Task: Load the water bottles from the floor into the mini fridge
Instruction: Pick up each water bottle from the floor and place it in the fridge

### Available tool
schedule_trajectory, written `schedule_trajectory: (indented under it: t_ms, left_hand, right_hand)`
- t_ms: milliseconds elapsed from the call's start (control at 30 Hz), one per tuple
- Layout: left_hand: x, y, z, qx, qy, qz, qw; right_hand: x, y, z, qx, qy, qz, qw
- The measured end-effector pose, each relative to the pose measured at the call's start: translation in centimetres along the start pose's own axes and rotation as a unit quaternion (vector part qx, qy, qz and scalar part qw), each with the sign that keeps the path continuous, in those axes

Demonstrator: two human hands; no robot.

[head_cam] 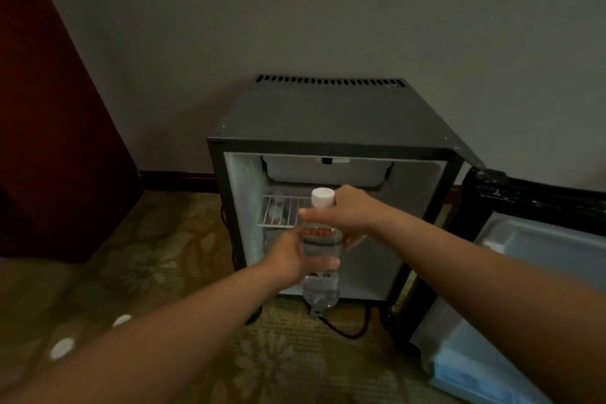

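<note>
A clear water bottle (320, 249) with a white cap and a red label stands upright in the air in front of the open mini fridge (331, 121). My left hand (290, 259) grips its middle from the left. My right hand (344, 211) holds its neck just under the cap from the right. Inside the fridge, a wire shelf (278, 211) carries at least one bottle lying at its left. Two white caps of bottles on the floor (62, 348) show at the lower left, beside my left forearm.
The fridge door (524, 239) hangs open to the right, its pale inner shelves facing me. A black cable (344, 331) trails on the patterned carpet under the fridge. Dark red wooden furniture (49, 141) stands at the left, against the grey wall.
</note>
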State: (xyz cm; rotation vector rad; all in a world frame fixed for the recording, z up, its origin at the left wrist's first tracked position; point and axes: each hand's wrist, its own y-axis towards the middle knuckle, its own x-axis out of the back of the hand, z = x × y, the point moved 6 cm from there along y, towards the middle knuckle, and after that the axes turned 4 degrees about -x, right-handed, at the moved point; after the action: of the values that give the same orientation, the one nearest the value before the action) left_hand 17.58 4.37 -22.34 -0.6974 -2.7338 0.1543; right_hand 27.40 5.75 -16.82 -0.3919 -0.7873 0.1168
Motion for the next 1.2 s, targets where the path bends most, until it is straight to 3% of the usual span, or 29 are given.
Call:
schedule_trajectory:
  t_ms: [67, 200, 500, 567, 667, 700, 800, 833, 900, 1067, 1200]
  left_hand:
    - [-0.1, 0.9, 1.5, 0.005, -0.001, -0.005, 1.0]
    - [1.0, 2.9, 4.8, 0.001, 0.098, -0.046, 0.994]
    - [0.8, 7.5, 13.4, 0.102, 0.06, -0.059, 0.991]
    - [0.7, 8.5, 15.0, 0.121, -0.043, -0.091, 0.988]
    - [0.7, 9.9, 17.8, 0.158, -0.098, -0.097, 0.978]
    - [0.5, 10.3, 18.9, 0.209, -0.185, -0.105, 0.954]
    - [0.6, 12.1, 20.4, 0.184, -0.11, -0.071, 0.974]
    - [0.6, 12.4, 20.2, 0.131, -0.066, -0.062, 0.987]
    - [0.8, 12.6, 20.8, 0.124, -0.057, -0.108, 0.985]
    - [0.1, 12.8, 21.7, 0.176, -0.256, -0.205, 0.928]
    - [-1.0, 14.0, 23.7, 0.189, -0.395, -0.203, 0.876]
  right_hand:
    - [-1.0, 1.6, -1.0, -0.009, 0.0, 0.011, 1.0]
    - [-3.1, 4.9, -2.8, -0.014, -0.014, 0.021, 1.0]
    - [-8.5, 11.8, -7.5, -0.001, -0.002, -0.021, 1.0]
    - [-9.9, 12.9, -8.6, -0.009, 0.0, -0.027, 1.0]
    - [-10.9, 13.9, -9.5, 0.0, 0.04, -0.049, 0.998]
    - [-11.1, 14.2, -9.6, 0.0, 0.062, -0.051, 0.997]
    - [-11.6, 15.6, -10.4, -0.03, 0.079, -0.057, 0.995]
    - [-11.9, 16.2, -10.8, -0.038, 0.08, -0.064, 0.994]
    - [-12.7, 17.1, -11.6, -0.053, 0.099, -0.074, 0.991]
    - [-12.9, 18.2, -12.7, -0.061, 0.143, -0.104, 0.982]
    - [-13.2, 18.6, -12.6, -0.044, 0.092, -0.077, 0.992]
